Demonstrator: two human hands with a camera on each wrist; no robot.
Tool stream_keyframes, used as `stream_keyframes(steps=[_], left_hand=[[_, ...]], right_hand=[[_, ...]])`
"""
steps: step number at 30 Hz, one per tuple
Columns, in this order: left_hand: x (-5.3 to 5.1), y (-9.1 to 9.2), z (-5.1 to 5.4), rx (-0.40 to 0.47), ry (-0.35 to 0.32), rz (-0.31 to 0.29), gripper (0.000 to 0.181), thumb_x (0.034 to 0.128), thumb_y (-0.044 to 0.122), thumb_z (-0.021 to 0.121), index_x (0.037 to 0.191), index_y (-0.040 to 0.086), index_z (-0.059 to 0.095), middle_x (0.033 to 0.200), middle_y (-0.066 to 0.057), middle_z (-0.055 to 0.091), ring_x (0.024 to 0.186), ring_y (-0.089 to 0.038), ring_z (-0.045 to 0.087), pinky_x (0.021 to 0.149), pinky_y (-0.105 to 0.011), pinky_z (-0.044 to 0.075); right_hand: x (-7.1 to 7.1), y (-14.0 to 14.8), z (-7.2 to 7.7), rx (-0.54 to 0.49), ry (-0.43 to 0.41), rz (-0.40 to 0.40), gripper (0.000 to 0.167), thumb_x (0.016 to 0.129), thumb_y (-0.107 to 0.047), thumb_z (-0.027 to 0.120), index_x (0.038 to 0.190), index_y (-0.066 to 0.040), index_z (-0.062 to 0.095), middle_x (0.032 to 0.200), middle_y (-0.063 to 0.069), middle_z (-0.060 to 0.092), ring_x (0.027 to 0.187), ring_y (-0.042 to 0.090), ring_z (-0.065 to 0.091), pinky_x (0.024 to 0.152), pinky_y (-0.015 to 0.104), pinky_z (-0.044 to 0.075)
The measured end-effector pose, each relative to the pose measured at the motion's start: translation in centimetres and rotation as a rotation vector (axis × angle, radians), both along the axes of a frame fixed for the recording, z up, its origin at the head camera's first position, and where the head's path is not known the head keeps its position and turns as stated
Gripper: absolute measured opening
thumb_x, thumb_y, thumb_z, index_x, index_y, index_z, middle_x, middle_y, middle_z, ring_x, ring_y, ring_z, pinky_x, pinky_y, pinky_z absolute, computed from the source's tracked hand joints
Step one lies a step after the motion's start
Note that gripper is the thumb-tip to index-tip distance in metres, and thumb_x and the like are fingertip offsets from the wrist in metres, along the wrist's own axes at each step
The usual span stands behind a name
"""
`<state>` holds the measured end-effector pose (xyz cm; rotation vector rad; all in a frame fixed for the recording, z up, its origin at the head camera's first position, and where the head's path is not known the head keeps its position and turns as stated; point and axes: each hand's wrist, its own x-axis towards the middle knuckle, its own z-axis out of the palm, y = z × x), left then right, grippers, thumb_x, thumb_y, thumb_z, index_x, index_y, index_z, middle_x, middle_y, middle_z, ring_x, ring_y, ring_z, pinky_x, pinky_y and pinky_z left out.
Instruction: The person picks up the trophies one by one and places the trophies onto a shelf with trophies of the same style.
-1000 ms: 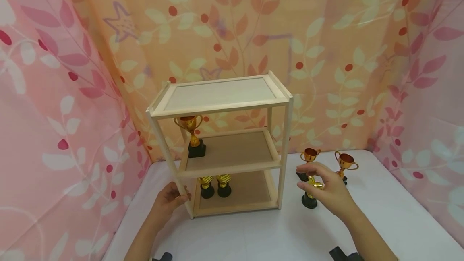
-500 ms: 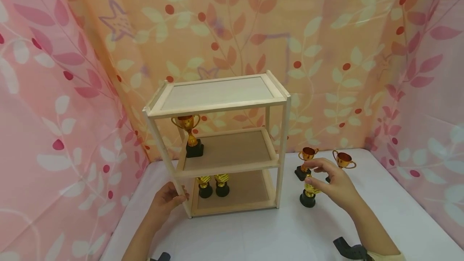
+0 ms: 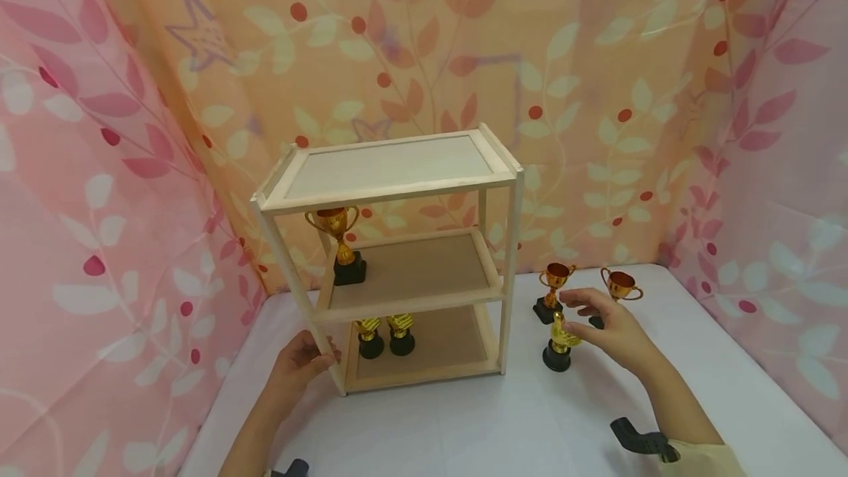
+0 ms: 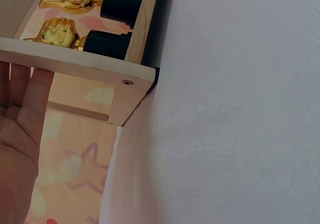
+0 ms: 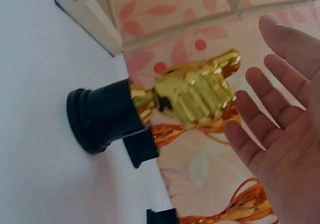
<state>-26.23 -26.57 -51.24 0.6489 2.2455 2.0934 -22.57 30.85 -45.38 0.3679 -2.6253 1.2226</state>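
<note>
My left hand [image 3: 298, 366] holds the front left post of a small three-tier wooden shelf [image 3: 397, 168], thumb in front and fingers behind. In the left wrist view, those fingers pass behind the pale wood. My right hand [image 3: 616, 330] is beside a gold thumbs-up trophy [image 5: 195, 93] with a round black base, standing upright on the table. In the right wrist view its fingers are spread and slightly bent, not wrapped around the trophy; whether a fingertip touches it I cannot tell. Two similar thumbs-up trophies, one at the left [image 3: 369, 337] and one beside it [image 3: 401, 336], stand on the bottom tier.
A gold cup trophy [image 3: 341, 230] stands at the left of the middle tier. Behind my right hand are two more cup trophies, a nearer-left one [image 3: 556, 277] and a right one [image 3: 620, 285], partly hidden. White cloth [image 3: 450, 433] covers the table; patterned curtains [image 3: 424, 43] enclose it.
My right hand has shifted slightly rightward relative to the thumbs-up trophy, uncovering more of it. The head view has drifted a little. The left hand keeps its place on the post.
</note>
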Motion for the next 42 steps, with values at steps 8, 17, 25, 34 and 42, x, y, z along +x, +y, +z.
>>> stream_keyframes(steps=[8,17,25,34,42], left_hand=[[0.0,0.0,-0.2,-0.027,-0.051,0.032,0.027,0.0986,0.001,0.064,0.119,-0.007,0.049,0.108,0.001,0.067,0.101,-0.014,0.072,0.092,-0.029,0.058],[-0.1,0.1,0.1,-0.023,-0.019,0.025,0.026,0.099,-0.001,0.062,0.119,-0.008,0.048,0.108,0.001,0.066,0.102,-0.013,0.071,0.092,-0.03,0.058],[-0.1,-0.1,0.0,0.008,-0.007,-0.016,0.024,0.099,-0.004,0.06,0.118,-0.01,0.047,0.108,0.002,0.065,0.102,-0.013,0.071,0.093,-0.033,0.059],[-0.2,0.0,0.1,0.017,0.005,-0.016,0.023,0.0986,-0.004,0.06,0.118,-0.01,0.048,0.107,0.003,0.064,0.102,-0.013,0.072,0.092,-0.033,0.059],[-0.3,-0.1,-0.2,0.024,0.002,-0.022,0.023,0.0984,-0.005,0.06,0.117,-0.01,0.047,0.107,0.002,0.065,0.101,-0.014,0.072,0.092,-0.033,0.059]], right_hand=[[-0.9,1.9,-2.5,-0.052,-0.092,0.054,0.057,0.092,-0.03,0.078,0.141,-0.012,0.056,0.14,0.01,0.062,0.118,0.018,0.062,0.099,0.03,0.054],[-2.2,3.4,-4.6,-0.133,-0.142,0.169,0.055,0.092,-0.021,0.078,0.14,-0.007,0.056,0.139,0.014,0.061,0.117,0.02,0.064,0.095,0.03,0.056],[-2.3,4.3,-6.7,-0.158,-0.288,0.205,0.067,0.09,-0.019,0.08,0.147,-0.003,0.048,0.142,0.02,0.058,0.12,0.023,0.064,0.095,0.023,0.053],[-2.7,4.5,-7.9,-0.13,-0.279,0.235,0.068,0.088,-0.019,0.082,0.144,0.0,0.049,0.139,0.023,0.06,0.115,-0.003,0.06,0.095,0.014,0.047],[-2.6,4.2,-8.7,-0.088,-0.245,0.22,0.068,0.086,-0.021,0.082,0.141,0.003,0.051,0.135,0.021,0.063,0.118,0.001,0.059,0.098,0.015,0.044]])
